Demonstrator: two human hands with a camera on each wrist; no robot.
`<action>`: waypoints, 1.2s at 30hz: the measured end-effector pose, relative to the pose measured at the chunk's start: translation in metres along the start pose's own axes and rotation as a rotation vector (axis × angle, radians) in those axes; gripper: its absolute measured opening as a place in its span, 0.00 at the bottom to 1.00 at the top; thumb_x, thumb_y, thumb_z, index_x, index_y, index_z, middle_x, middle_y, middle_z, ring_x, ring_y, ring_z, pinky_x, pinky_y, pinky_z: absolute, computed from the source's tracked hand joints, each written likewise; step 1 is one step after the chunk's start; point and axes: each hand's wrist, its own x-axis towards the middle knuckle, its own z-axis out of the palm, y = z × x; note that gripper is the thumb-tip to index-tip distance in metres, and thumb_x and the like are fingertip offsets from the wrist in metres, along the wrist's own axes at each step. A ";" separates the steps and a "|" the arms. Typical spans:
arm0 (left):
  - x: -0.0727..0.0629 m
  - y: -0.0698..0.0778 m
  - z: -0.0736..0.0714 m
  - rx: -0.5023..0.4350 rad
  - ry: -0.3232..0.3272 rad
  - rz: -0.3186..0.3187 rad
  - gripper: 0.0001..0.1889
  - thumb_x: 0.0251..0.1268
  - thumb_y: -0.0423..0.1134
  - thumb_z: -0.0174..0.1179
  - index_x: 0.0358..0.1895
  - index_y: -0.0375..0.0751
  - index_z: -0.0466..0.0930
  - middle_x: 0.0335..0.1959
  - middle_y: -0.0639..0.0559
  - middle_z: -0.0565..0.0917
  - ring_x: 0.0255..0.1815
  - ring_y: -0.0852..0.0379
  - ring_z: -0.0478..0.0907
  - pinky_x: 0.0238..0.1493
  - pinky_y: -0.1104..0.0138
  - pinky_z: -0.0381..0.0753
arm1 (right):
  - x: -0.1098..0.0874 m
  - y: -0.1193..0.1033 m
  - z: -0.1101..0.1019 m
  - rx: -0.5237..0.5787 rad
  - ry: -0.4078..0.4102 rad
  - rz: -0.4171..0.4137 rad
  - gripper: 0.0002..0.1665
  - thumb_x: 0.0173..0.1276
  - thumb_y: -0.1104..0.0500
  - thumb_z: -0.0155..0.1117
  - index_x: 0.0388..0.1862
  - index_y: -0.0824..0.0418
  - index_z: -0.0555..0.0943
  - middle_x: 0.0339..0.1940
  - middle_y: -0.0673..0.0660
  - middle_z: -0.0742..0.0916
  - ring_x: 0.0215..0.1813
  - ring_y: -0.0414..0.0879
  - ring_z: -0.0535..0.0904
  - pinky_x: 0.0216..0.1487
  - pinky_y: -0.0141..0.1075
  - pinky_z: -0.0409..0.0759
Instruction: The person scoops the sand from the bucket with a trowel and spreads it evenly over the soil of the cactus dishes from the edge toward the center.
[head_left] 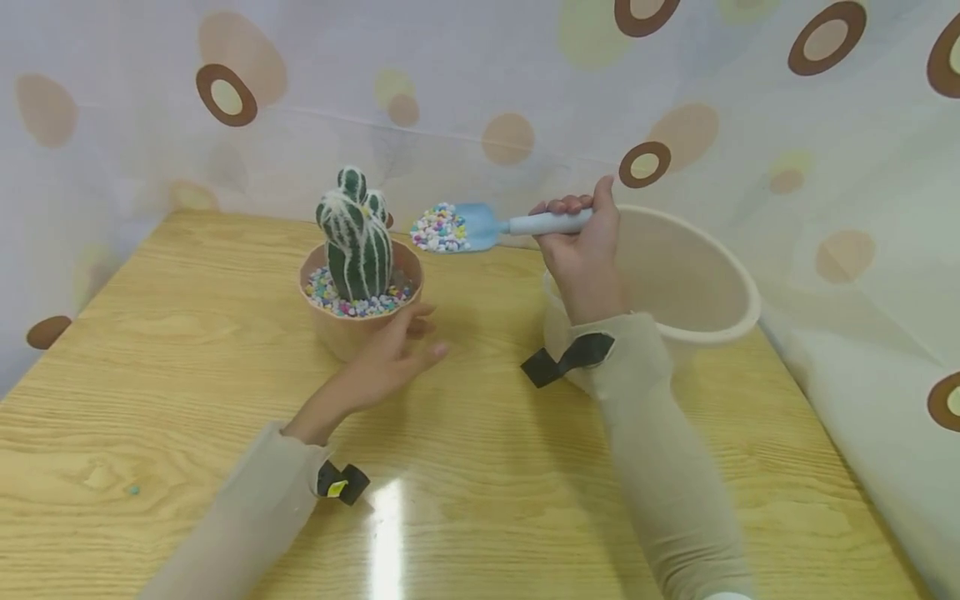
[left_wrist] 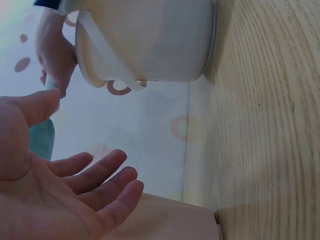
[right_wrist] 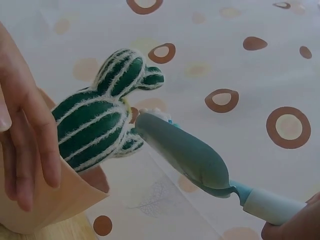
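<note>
My right hand (head_left: 583,250) grips the white handle of a small blue trowel (head_left: 480,225), held level above the table. Its blade carries a heap of multicoloured pebbles (head_left: 439,228). Left of the blade, a green cactus (head_left: 358,242) with white fuzzy ridges stands in a peach flowerpot (head_left: 341,329), pebbles covering the soil around it. My left hand (head_left: 382,354) is at the pot's near right side with fingers loosely extended; in the left wrist view its palm holds nothing. From the right wrist view, the trowel (right_wrist: 185,152) shows its underside, its tip near the cactus.
A cream bucket (head_left: 690,250) stands on the right behind my right forearm; its white handle (left_wrist: 107,50) hangs down its side. One tiny green pebble (head_left: 134,490) lies on the wooden table (head_left: 465,500) at the left. A curtain with circles hangs behind the table.
</note>
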 end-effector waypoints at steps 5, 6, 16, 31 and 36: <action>-0.006 -0.005 -0.002 -0.047 -0.003 0.002 0.32 0.72 0.41 0.51 0.71 0.33 0.49 0.66 0.31 0.66 0.70 0.35 0.61 0.69 0.46 0.62 | -0.001 0.007 -0.002 -0.011 -0.020 -0.020 0.32 0.71 0.43 0.51 0.12 0.59 0.61 0.10 0.51 0.65 0.17 0.44 0.60 0.35 0.36 0.60; -0.008 -0.006 -0.003 -0.052 0.000 0.000 0.32 0.72 0.41 0.51 0.71 0.32 0.49 0.66 0.30 0.66 0.69 0.35 0.61 0.69 0.46 0.62 | -0.002 0.008 -0.001 -0.017 -0.023 -0.025 0.32 0.72 0.43 0.51 0.12 0.59 0.61 0.09 0.51 0.65 0.16 0.44 0.60 0.35 0.36 0.61; -0.031 -0.012 -0.024 -0.046 -0.005 0.013 0.27 0.73 0.41 0.50 0.70 0.34 0.56 0.65 0.34 0.68 0.65 0.37 0.66 0.64 0.46 0.69 | -0.005 0.028 -0.006 -0.062 -0.038 -0.061 0.32 0.74 0.44 0.48 0.12 0.59 0.60 0.09 0.51 0.66 0.17 0.44 0.61 0.36 0.33 0.60; -0.041 -0.006 -0.065 0.144 0.375 -0.198 0.23 0.71 0.52 0.50 0.48 0.32 0.71 0.43 0.38 0.78 0.46 0.46 0.74 0.41 0.62 0.70 | -0.013 0.040 -0.012 -0.108 -0.043 -0.114 0.31 0.74 0.45 0.47 0.12 0.58 0.60 0.10 0.50 0.65 0.17 0.43 0.62 0.35 0.33 0.62; -0.034 -0.012 -0.061 0.065 0.497 -0.209 0.30 0.67 0.49 0.54 0.60 0.28 0.57 0.53 0.35 0.66 0.54 0.42 0.66 0.46 0.59 0.69 | -0.013 0.041 -0.015 -0.111 -0.037 -0.125 0.31 0.74 0.45 0.48 0.12 0.58 0.60 0.10 0.50 0.65 0.17 0.43 0.62 0.35 0.32 0.62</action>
